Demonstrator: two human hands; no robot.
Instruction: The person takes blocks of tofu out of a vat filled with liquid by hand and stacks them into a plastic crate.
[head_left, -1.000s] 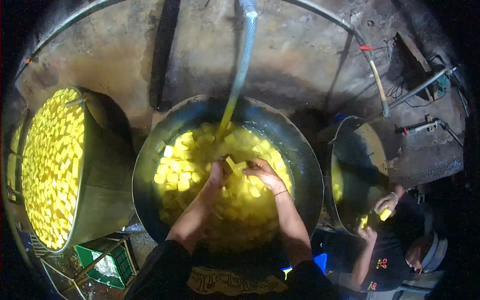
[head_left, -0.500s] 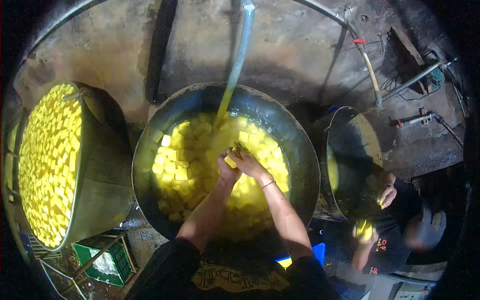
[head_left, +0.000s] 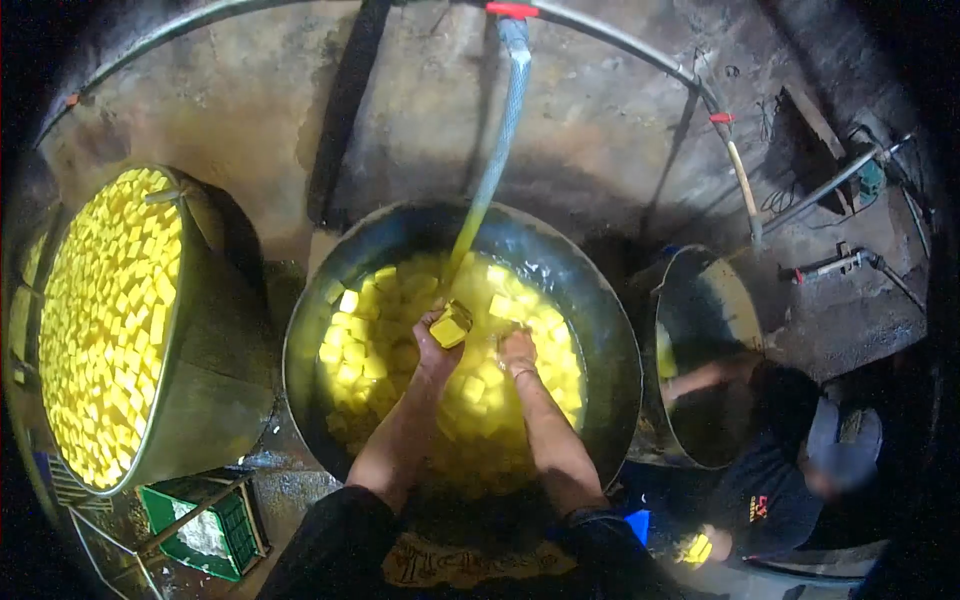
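My left hand point(head_left: 432, 345) is wrapped round a yellow block point(head_left: 453, 326), held over the wide round vat point(head_left: 610, 340). Beside it, my right hand point(head_left: 517, 348) reaches down among the floating yellow blocks point(head_left: 475, 388); its fingers are hidden in the yellow liquid and the blocks. From above, a clear ribbed hose point(head_left: 505, 110) hangs into the vat, its lower end close behind my left hand.
A tall drum point(head_left: 215, 370) heaped with yellow cubes stands at left. Below it lies a green crate point(head_left: 225, 525) holding something white. At right, a person point(head_left: 790, 490) with yellow pieces in one hand reaches into another drum point(head_left: 710, 415).
My hands, together before, are now apart: the left keeps a yellow block, the right has dropped into the vat. The other person's arm has moved into the right drum. The view has shifted slightly.
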